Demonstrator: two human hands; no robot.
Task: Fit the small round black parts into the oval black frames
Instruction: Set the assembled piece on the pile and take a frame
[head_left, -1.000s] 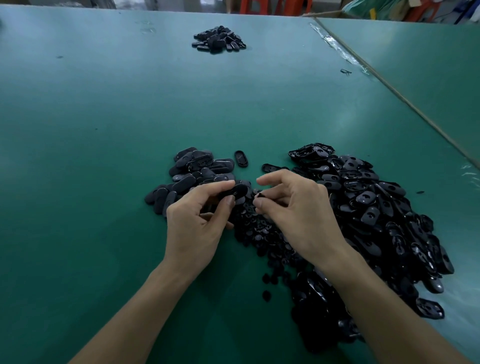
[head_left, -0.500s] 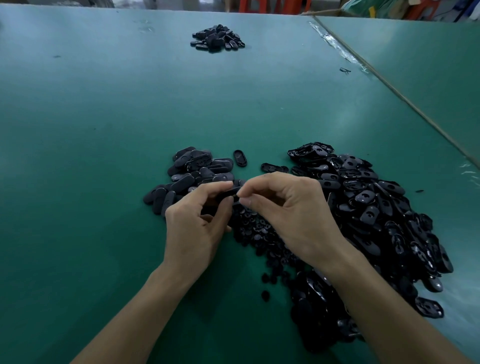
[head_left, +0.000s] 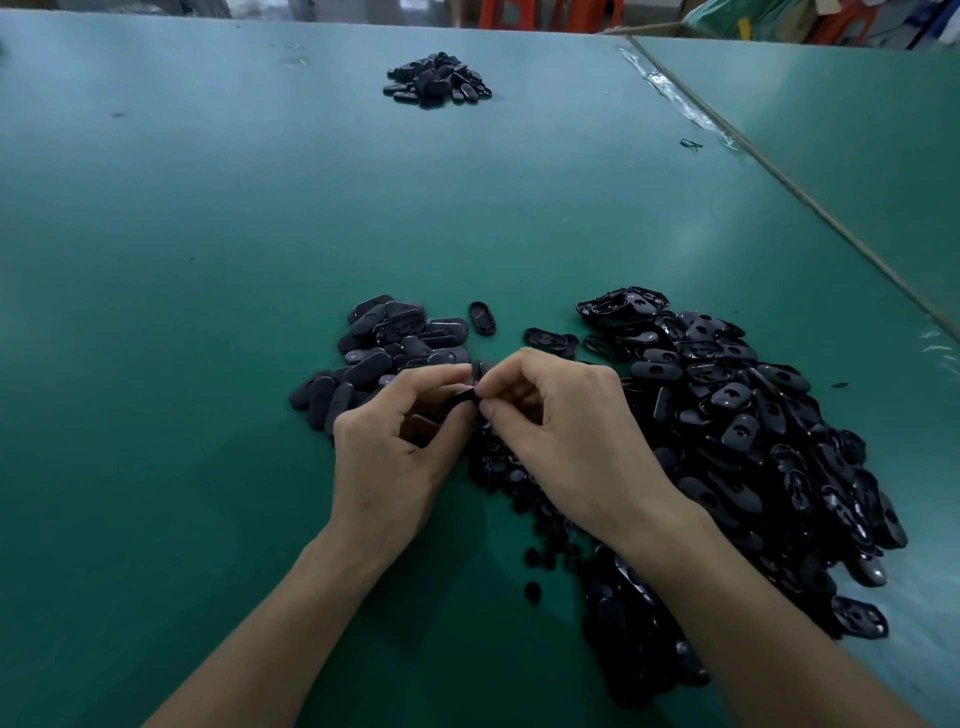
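Your left hand (head_left: 395, 452) grips one oval black plastic frame (head_left: 464, 399), thumb and forefinger curled round it, and your right hand (head_left: 576, 441) pinches that frame's 3 o'clock end — what sits inside that pinch I cannot tell. The small round black parts (head_left: 511, 480) lie beneath your right hand. A heap of glossy black frames (head_left: 753, 441) spreads at 3 o'clock of your hands, a matte black pile (head_left: 384, 348) at 10 o'clock — a smaller far pile (head_left: 436, 80) at 12 on the green table (head_left: 208, 260).
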